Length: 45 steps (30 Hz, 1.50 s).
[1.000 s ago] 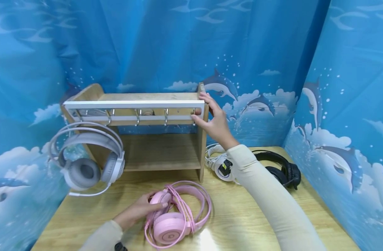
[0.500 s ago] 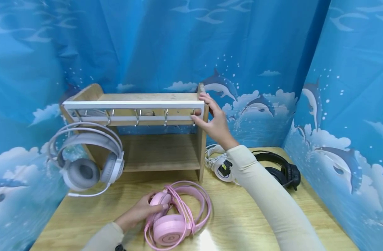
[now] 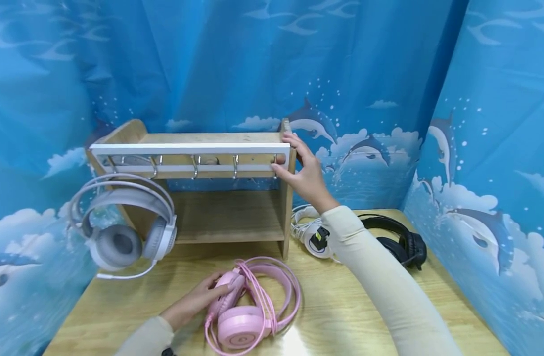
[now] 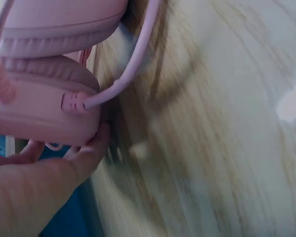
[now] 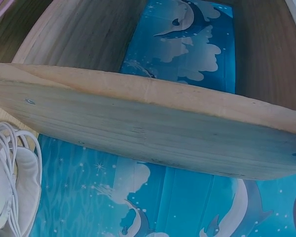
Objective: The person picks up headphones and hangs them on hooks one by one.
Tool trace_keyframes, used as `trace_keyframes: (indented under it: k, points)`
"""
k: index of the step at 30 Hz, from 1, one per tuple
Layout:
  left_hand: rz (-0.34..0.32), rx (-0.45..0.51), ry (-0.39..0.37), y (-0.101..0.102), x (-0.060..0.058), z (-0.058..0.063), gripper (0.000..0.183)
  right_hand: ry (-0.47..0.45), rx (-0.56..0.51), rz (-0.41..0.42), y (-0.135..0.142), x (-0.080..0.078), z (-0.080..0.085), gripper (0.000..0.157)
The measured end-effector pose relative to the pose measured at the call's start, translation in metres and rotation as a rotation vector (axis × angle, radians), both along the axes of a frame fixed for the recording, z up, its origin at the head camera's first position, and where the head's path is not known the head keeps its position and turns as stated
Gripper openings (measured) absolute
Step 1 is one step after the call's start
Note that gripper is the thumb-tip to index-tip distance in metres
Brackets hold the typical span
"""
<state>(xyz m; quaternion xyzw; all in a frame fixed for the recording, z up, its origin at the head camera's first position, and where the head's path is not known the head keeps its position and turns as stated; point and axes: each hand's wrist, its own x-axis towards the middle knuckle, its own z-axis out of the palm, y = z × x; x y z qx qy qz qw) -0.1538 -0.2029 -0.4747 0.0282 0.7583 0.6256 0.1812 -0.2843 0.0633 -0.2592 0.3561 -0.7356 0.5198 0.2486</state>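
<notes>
Pink headphones with a looped pink cable lie on the table at the front middle. My left hand holds their left ear cup, thumb on its near face and fingers behind. In the left wrist view, fingertips lie under the ear cup, close over the table. My right hand grips the upper right corner of a wooden rack, thumb at the end of its white hook rail. Only a dark sliver of that hand shows in the right wrist view, beside the rack's side panel.
White headphones hang at the rail's left end; several metal hooks follow to the right. Behind my right arm lie another white pair with bundled cable and black headphones. Blue dolphin curtains surround the table.
My left thumb and fingers have shifted slightly on the pink ear cup. The right hand, rack and other headphones stay as they were.
</notes>
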Motion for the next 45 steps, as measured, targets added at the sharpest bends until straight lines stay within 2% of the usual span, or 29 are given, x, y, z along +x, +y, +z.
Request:
trace_keyframes:
  k: [4, 7, 14, 19, 23, 28, 38, 41, 45]
  points:
    - [-0.030, 0.064, -0.064, -0.003, 0.000, 0.001, 0.076, 0.000, -0.009, 0.002, 0.000, 0.000, -0.001, 0.054]
    - [-0.041, 0.073, -0.086, -0.004, 0.001, 0.004, 0.081, 0.002, -0.008, 0.004, 0.000, 0.000, -0.001, 0.054]
    - [-0.036, -0.016, -0.087, -0.003, 0.005, 0.009, 0.085, 0.004, -0.014, 0.008, -0.001, -0.001, -0.001, 0.053]
    - [-0.004, -0.022, -0.087, 0.000, 0.010, 0.011, 0.084, -0.006, -0.004, 0.006, -0.001, 0.000, -0.001, 0.053]
    - [0.034, -0.040, -0.042, 0.007, 0.016, 0.017, 0.079, -0.002, -0.004, 0.001, -0.001, 0.001, -0.001, 0.053]
    - [0.105, -0.053, 0.039, 0.011, 0.018, 0.024, 0.078, 0.010, -0.012, -0.003, -0.001, 0.000, -0.001, 0.052]
    - [0.228, -0.001, 0.176, -0.002, 0.026, 0.029, 0.068, 0.013, -0.009, 0.004, -0.001, 0.000, 0.000, 0.053]
    - [0.242, 0.024, 0.215, -0.008, 0.029, 0.032, 0.066, 0.019, -0.009, 0.007, -0.001, 0.000, 0.000, 0.053]
    - [0.224, 0.057, 0.326, -0.018, 0.031, 0.038, 0.062, 0.029, -0.013, 0.011, 0.000, -0.001, -0.001, 0.052]
